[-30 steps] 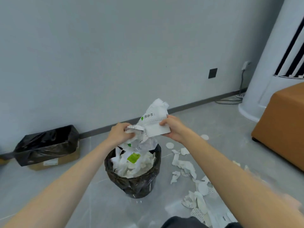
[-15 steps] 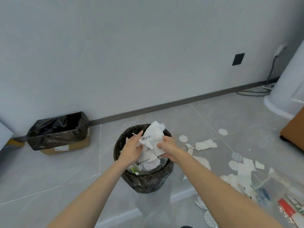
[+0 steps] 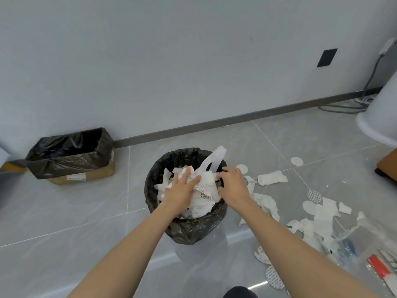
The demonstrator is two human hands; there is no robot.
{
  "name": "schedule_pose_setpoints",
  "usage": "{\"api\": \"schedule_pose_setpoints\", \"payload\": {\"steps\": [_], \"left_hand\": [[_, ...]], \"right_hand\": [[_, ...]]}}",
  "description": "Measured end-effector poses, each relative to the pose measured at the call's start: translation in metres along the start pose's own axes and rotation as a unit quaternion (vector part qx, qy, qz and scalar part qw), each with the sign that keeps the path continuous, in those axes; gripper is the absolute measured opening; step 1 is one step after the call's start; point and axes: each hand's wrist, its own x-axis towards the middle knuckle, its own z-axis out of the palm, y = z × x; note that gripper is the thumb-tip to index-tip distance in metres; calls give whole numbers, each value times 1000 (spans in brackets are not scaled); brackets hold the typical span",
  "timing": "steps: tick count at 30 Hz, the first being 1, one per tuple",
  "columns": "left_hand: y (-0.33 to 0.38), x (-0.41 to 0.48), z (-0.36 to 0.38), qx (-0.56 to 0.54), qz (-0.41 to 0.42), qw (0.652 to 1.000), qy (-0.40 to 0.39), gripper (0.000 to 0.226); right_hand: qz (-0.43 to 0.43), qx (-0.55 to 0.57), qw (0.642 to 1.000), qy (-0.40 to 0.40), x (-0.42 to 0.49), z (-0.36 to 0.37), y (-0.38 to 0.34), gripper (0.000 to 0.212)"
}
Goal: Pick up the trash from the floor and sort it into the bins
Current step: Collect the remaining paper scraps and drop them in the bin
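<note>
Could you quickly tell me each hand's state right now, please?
Left hand: open, pressing the paper in the round bin.
Right hand: curled at the paper; grip cannot be told.

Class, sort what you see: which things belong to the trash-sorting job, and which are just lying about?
Job in hand:
left hand, right hand, crumpled paper, round bin, lined box, floor scraps

Just lying about:
wall plate, cable, white base

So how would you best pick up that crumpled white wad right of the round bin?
Probably pinch the crumpled white wad across its narrow middle, coming straight down from above: it lies flat and elongated on the floor, with both long sides uncovered.
</note>
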Motion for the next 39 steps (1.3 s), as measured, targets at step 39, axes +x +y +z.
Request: {"api": "schedule_pose_setpoints", "payload": {"steps": [39], "left_hand": [[41, -20, -52, -31, -102, 987, -121, 79]], "right_hand": [[46, 194, 980, -9, -25, -47, 24, 38]]}}
